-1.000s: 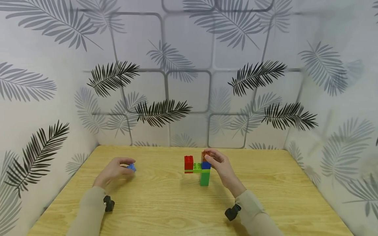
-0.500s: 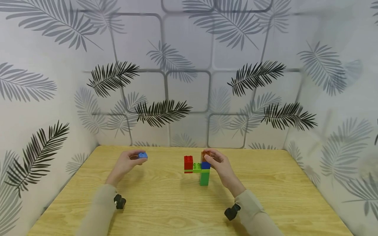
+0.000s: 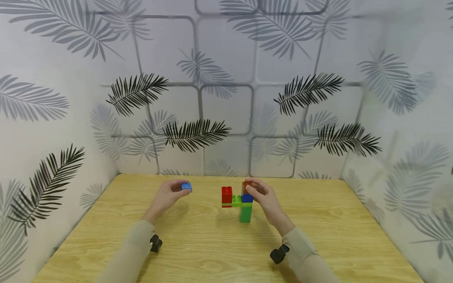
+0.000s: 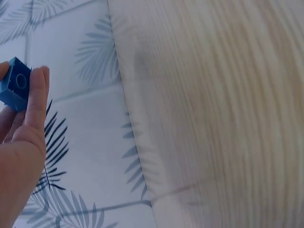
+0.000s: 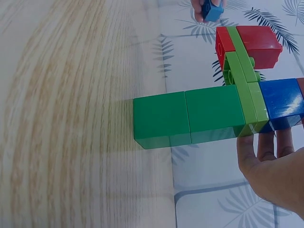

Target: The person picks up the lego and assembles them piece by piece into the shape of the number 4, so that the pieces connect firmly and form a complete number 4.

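Note:
My left hand (image 3: 165, 199) pinches a light blue toy building brick (image 3: 186, 186) in the air, left of a built model. The left wrist view shows the hollow underside of this brick (image 4: 18, 81) between thumb and fingers. The model stands upright on the table: green bricks (image 5: 190, 116) at the bottom, lime green plates (image 3: 236, 203) across them, then a dark blue brick (image 5: 281, 99) and a brown-orange brick (image 3: 246, 185) on top. Red bricks (image 3: 227, 194) sit at the plates' left end, above and below them. My right hand (image 3: 267, 200) grips the upper column from the right.
The wood-grain table (image 3: 205, 247) reaches back to a wall (image 3: 226, 153) covered with leaf-patterned sheeting. Similar sheeting closes off both sides. A small black camera (image 3: 155, 243) is worn on the left wrist, another black camera (image 3: 279, 254) on the right.
My left hand has risen from low over the left of the table and moved right with the light blue brick, closer to the model. The right hand and model stay put.

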Available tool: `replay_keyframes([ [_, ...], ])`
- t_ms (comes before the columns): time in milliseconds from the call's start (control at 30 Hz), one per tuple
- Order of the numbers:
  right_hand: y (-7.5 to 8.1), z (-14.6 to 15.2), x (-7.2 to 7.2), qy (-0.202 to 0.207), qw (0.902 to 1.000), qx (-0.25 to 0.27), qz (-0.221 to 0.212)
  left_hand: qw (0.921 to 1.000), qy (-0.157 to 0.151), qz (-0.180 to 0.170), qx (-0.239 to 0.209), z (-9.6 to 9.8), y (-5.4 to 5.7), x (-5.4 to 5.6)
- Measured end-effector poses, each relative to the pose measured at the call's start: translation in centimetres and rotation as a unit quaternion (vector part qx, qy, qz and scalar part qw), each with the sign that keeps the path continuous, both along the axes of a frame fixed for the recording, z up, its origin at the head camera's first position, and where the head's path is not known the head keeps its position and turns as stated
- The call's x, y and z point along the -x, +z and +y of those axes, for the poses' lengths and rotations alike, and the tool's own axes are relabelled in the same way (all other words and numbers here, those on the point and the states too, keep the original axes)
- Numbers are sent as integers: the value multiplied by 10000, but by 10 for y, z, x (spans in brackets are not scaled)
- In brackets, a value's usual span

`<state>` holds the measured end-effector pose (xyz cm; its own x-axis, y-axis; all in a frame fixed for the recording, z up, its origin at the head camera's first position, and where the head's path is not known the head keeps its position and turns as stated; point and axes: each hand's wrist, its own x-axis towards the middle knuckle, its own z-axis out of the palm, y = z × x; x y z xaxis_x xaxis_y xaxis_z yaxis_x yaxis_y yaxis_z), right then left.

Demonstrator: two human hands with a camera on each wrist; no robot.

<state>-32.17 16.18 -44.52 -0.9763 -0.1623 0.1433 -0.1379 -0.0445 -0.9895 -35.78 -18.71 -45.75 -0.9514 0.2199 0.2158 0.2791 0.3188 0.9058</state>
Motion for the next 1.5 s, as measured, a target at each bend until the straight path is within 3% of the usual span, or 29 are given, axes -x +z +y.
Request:
replay_keyframes([
  [267,0,1,0,-6,10000,-2,57,9985,373,387,123,28,4,-3],
  [533,0,-1,-1,25,9999,121,33,9994,171,273,118,52,4,-9],
  [733,-1,-1,-1,34,9999,86,51,9997,-50,186,-141,69,9,-12],
  [1000,-1,0,-1,5,10000,90,31,9976,-259,585,-262,88,15,-17],
  [1200,-1,0,0,15,9999,135,32,9948,-310,967,19,101,19,-23],
  [1367,-1,-1,0,-59,9999,129,16,9901,-615,1231,260,110,20,-28],
  [1500,-1,-1,0,-92,9997,204,-17,9880,-862,1239,324,113,22,-29],
])
